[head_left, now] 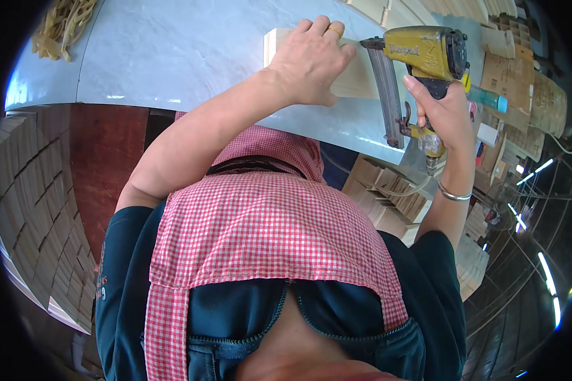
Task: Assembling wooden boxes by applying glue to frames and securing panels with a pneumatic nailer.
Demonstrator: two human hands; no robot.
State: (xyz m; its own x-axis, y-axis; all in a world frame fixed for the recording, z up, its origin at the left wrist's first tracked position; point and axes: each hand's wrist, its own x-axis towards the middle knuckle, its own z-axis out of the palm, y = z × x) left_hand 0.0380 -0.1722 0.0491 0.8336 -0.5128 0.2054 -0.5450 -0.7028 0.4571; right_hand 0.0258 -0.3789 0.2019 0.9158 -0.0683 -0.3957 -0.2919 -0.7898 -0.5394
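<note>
My right hand (448, 114) is wrapped round the handle of a yellow and black pneumatic nail gun (422, 51). The gun's nose and long dark magazine are at the right end of a pale wooden piece (361, 81); whether the nose touches it I cannot tell. That piece lies on the blue-grey marbled tabletop (184, 51). My left hand (311, 60) grips the wood from above, its fingers bent over the far side and the thumb on the near side. The hand hides the middle of the wood, and a pale end shows left of the knuckles.
A bunch of tan bands (60, 28) lies at the table's far left. Stacked wooden pieces (41, 209) stand at the left below the table. A pale hose (403, 192) hangs near the gun. Boards, cardboard (511, 79) and a teal bottle (487, 98) are at the right.
</note>
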